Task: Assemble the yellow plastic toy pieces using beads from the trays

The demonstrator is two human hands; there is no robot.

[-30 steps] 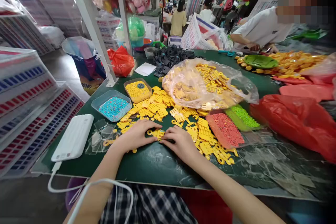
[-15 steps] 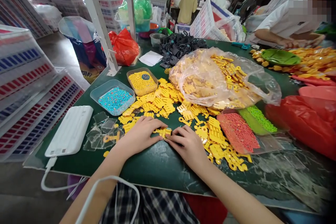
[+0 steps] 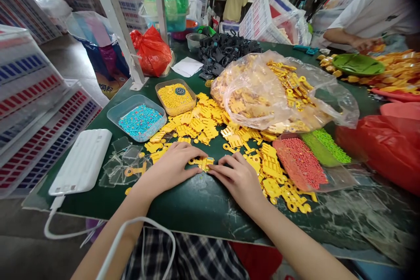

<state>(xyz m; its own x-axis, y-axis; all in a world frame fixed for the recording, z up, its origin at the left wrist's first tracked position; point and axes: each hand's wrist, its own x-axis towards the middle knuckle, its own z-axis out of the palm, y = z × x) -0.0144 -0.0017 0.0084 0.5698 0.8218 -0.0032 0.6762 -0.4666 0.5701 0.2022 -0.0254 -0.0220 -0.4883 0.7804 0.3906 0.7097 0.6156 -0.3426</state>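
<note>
On the green tabletop in front of me lies a small yellow plastic piece (image 3: 206, 164) with a ring at its left end and small coloured bits on it. My left hand (image 3: 170, 167) grips its left side between thumb and forefinger. From the right, my right hand (image 3: 241, 181) has thumb and fingertips closed against its other edge. Anything tiny between those fingertips is hidden. Beyond my hands spreads a heap of loose yellow plastic pieces (image 3: 200, 122). More of them lie beside my right hand, near red beads (image 3: 303, 159) in a tray.
Blue beads (image 3: 141, 121) and yellow beads (image 3: 175, 96) fill two tubs. A power bank (image 3: 82, 162) with a white cable lies left, by clear plastic pieces (image 3: 121, 168). A plastic bag of yellow parts (image 3: 256, 92), black parts (image 3: 226, 52) and green beads (image 3: 328, 146) stand farther off. A co-worker's hand (image 3: 364, 43) is far right.
My fingertips have parted slightly, showing more of the yellow piece. The view has shifted a little. The co-worker's hand and sleeve have moved.
</note>
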